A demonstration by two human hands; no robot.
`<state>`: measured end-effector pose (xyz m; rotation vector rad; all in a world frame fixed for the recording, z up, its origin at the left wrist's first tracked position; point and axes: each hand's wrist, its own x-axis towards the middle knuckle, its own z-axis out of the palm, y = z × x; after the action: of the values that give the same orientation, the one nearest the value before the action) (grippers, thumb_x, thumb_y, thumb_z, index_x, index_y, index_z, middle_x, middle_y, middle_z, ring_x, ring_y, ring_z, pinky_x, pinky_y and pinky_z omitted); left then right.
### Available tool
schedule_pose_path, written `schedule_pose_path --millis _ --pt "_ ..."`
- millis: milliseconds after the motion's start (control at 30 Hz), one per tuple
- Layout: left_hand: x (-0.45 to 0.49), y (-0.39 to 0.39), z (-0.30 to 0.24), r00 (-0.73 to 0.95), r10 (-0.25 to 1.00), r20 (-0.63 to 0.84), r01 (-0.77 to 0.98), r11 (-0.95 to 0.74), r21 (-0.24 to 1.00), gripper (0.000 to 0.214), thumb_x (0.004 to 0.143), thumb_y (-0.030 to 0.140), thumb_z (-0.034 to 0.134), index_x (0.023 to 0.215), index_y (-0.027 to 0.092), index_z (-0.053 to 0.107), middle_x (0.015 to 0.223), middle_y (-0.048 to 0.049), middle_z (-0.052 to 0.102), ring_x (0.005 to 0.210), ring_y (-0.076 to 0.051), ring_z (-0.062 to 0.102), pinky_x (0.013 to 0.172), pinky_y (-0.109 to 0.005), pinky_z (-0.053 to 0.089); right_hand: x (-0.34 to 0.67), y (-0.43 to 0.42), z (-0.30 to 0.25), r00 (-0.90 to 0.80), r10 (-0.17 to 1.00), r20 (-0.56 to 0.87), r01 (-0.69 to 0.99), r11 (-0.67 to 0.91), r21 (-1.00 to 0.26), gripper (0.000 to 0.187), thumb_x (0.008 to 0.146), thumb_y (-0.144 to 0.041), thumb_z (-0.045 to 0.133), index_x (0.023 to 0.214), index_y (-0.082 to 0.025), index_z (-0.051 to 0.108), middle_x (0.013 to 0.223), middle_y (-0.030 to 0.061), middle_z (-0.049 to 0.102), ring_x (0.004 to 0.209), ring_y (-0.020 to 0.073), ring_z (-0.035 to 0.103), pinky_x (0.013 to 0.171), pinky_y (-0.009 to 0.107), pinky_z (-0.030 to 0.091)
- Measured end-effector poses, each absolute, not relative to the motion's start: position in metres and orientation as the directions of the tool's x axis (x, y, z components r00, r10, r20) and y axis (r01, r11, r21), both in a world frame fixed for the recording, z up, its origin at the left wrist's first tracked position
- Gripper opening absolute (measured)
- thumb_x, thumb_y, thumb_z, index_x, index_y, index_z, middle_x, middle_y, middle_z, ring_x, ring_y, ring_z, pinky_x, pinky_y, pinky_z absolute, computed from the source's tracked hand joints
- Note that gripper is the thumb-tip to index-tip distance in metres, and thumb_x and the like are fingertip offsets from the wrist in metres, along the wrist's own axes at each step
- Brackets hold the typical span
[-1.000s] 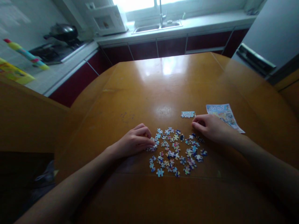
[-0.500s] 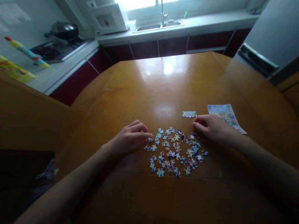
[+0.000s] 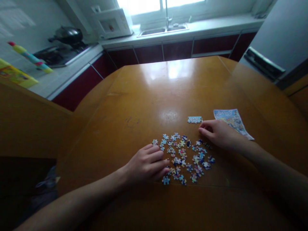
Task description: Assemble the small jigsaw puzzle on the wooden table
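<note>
Many loose jigsaw puzzle pieces (image 3: pixel 176 160) lie spread on the wooden table in front of me. My left hand (image 3: pixel 150 163) rests palm down over the left side of the spread, fingers stretched over several pieces and covering them. Whether its fingertips touch a particular piece is hidden. My right hand (image 3: pixel 214 132) is closed in a pinch, right of and just below a short joined strip of puzzle pieces (image 3: pixel 194 119). What its fingers hold, if anything, cannot be made out. Beneath and behind that wrist lies a printed picture sheet (image 3: pixel 228 115), partly covered.
The wooden table (image 3: pixel 149 93) reaches out to a counter with a sink (image 3: pixel 166 30) and a white microwave (image 3: pixel 114 24). At the left a dark pot (image 3: pixel 68 35) sits on the stove. A fridge (image 3: pixel 276 35) stands at the right.
My left hand has moved down and right, from the upper-left edge of the loose pieces to over their lower-left part. My right hand stays by the joined strip. The view has tilted slightly.
</note>
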<state>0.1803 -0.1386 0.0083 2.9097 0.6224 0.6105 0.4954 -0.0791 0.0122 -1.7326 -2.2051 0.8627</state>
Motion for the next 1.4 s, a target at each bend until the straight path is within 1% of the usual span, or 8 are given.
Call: schedule_pose_path --millis 67,233,300,433,733,833,1000,1400 --pt "0.183 -0.143 0.01 0.833 0.411 0.37 0.367 -0.911 0.186 0.018 0.097 0.03 0.053 0.093 0.018 0.066 0.068 -0.0017 0.053 0.064 -0.016 0.043 0.06 -0.031 0.036 0.495 -0.079 0.013 -0.286 0.939 -0.19 0.815 0.134 -0.564 0.023 0.088 -0.037 0.053 0.08 -0.021 0.068 0.075 0.0055 0.072 0.062 0.0178 0.059 0.056 0.032 0.038" --pt "0.185 -0.146 0.008 0.862 0.419 0.284 0.383 -0.907 0.177 0.047 0.101 0.05 0.04 0.132 0.018 0.055 0.084 -0.0065 0.056 0.074 -0.019 0.045 0.066 -0.033 0.042 0.495 -0.079 0.012 -0.286 0.939 -0.191 0.816 0.135 -0.562 0.024 0.087 -0.037 0.053 0.08 -0.021 0.068 0.074 0.0054 0.072 0.059 0.0166 0.058 0.056 0.031 0.038" --pt "0.183 -0.146 0.004 0.867 0.434 0.245 0.403 -0.9 0.167 0.055 0.1 0.058 0.037 0.136 0.02 0.052 0.089 -0.0079 0.054 0.079 -0.02 0.044 0.071 -0.034 0.043 0.495 -0.079 0.011 -0.289 0.938 -0.189 0.815 0.138 -0.563 0.024 0.087 -0.037 0.053 0.08 -0.021 0.068 0.073 0.0052 0.071 0.059 0.0166 0.058 0.056 0.031 0.038" --pt "0.177 -0.142 -0.002 0.863 0.45 0.23 0.422 -0.892 0.164 0.054 0.097 0.062 0.041 0.132 0.023 0.057 0.091 -0.0072 0.051 0.081 -0.02 0.042 0.074 -0.033 0.043 0.495 -0.079 0.011 -0.289 0.937 -0.194 0.815 0.135 -0.563 0.024 0.088 -0.037 0.052 0.08 -0.022 0.068 0.073 0.0051 0.071 0.061 0.0176 0.059 0.057 0.032 0.039" --pt "0.173 -0.134 -0.003 0.798 0.477 0.369 0.4 -0.877 0.267 0.023 0.096 0.039 0.058 0.105 0.02 0.068 0.084 -0.0049 0.051 0.078 -0.018 0.044 0.071 -0.033 0.042 0.495 -0.079 0.011 -0.277 0.939 -0.203 0.825 0.124 -0.551 0.023 0.088 -0.037 0.053 0.08 -0.022 0.068 0.074 0.0046 0.071 0.063 0.0179 0.06 0.057 0.031 0.038" --pt "0.172 -0.127 -0.005 0.687 0.591 0.422 0.478 -0.806 0.349 0.014 0.093 0.027 0.063 0.104 0.021 0.068 0.084 -0.0039 0.052 0.079 -0.017 0.044 0.07 -0.03 0.042 0.495 -0.079 0.01 -0.28 0.94 -0.197 0.825 0.13 -0.55 0.023 0.088 -0.037 0.053 0.079 -0.022 0.068 0.073 0.0045 0.071 0.062 0.0176 0.059 0.057 0.031 0.038" --pt "0.163 -0.101 -0.014 0.514 0.762 0.394 0.664 -0.644 0.38 0.024 0.094 0.022 0.061 0.117 0.025 0.068 0.09 -0.0047 0.055 0.085 -0.017 0.045 0.073 -0.03 0.042 0.495 -0.078 0.01 -0.274 0.943 -0.189 0.826 0.13 -0.548 0.022 0.088 -0.037 0.054 0.079 -0.022 0.068 0.073 0.0044 0.071 0.063 0.0179 0.06 0.057 0.031 0.039" --pt "0.172 -0.052 -0.003 0.705 0.632 0.322 0.553 -0.774 0.31 0.012 0.093 0.028 0.065 0.097 0.029 0.077 0.095 -0.0053 0.059 0.089 -0.018 0.049 0.075 -0.029 0.045 0.492 -0.08 0.012 -0.276 0.947 -0.164 0.817 0.141 -0.56 0.021 0.089 -0.035 0.053 0.08 -0.022 0.067 0.076 0.0053 0.071 0.065 0.0192 0.061 0.059 0.033 0.039"
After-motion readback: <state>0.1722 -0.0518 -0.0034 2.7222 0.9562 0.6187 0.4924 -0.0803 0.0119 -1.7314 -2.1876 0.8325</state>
